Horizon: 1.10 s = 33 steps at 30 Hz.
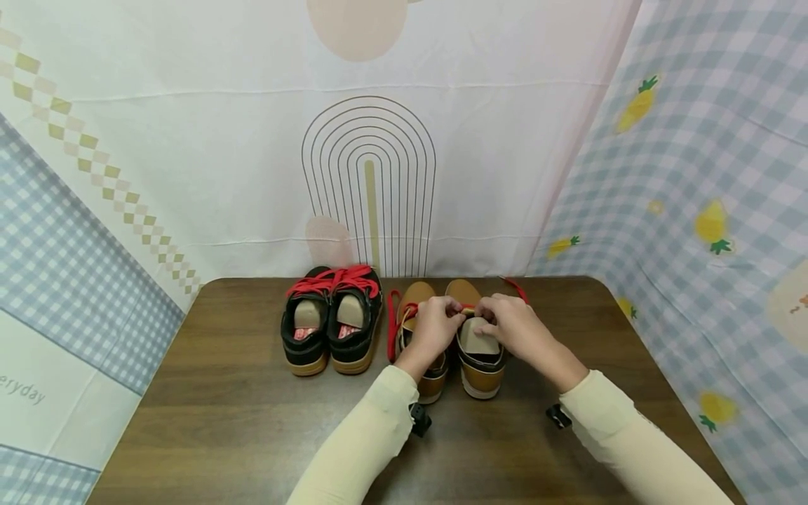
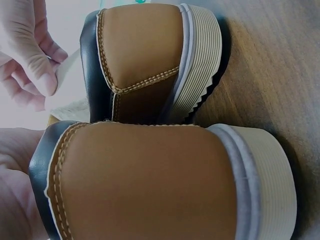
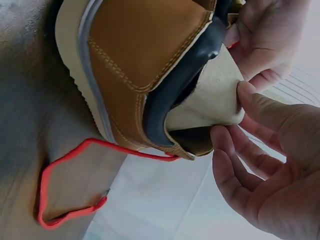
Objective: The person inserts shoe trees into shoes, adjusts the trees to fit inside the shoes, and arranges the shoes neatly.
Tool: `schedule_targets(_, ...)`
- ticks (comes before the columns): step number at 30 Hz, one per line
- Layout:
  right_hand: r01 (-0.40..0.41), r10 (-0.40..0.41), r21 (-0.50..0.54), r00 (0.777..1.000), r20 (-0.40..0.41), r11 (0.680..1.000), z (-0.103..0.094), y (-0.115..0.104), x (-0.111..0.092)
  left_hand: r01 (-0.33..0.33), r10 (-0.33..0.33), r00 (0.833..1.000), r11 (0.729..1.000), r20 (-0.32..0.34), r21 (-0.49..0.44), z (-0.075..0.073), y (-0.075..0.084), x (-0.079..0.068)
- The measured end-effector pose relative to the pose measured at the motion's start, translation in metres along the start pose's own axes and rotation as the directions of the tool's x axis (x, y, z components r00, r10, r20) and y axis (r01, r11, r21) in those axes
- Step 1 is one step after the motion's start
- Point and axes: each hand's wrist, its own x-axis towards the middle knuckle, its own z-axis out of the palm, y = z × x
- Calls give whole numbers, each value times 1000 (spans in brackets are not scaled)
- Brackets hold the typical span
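A tan shoe [image 1: 482,379] with a black collar stands at the middle right, toe toward the wall. Its beige tongue [image 3: 212,92] is raised, and my right hand [image 1: 510,324] pinches the tongue's edge between thumb and fingers. At the same shoe's left eyelet side, my left hand [image 1: 435,324] pinches the red shoelace [image 1: 468,306]; the fingertips are partly hidden behind the tongue in the right wrist view. The other tan shoe [image 1: 432,390] stands close to the left, partly covered by my left hand and wrist. In the left wrist view its heel [image 2: 150,180] fills the foreground.
A pair of black shoes [image 1: 358,354] with red laces [image 1: 353,278] stands at the left. A loose red lace end [image 3: 70,215] lies beside the tan shoe. All stand on the brown wooden table [image 1: 221,414], with a printed cloth [image 1: 252,161] hanging behind.
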Motion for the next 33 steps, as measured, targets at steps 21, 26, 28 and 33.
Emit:
schedule_targets(21, 0, 2, -25, 998, 60, 1000, 1, 8, 6, 25, -25, 1000, 1000, 7, -18, 0, -1, -2)
schedule_targets(26, -2, -2, 40, 996, 90, 999, -2, 14, 11, 13, -13, 1000, 1000, 2, -16, 0, 0, -2)
schedule_targets(28, 2, -8, 63, 994, 109, 998, -3, 16, 13, 11, -10, 1000, 1000, 2, -17, -1, 1, -2)
schedule_targets(33, 4, -18, 84, 986, 164, 996, -3, 20, 18, 15, -15, 1000, 1000, 7, -16, -1, 2, -1)
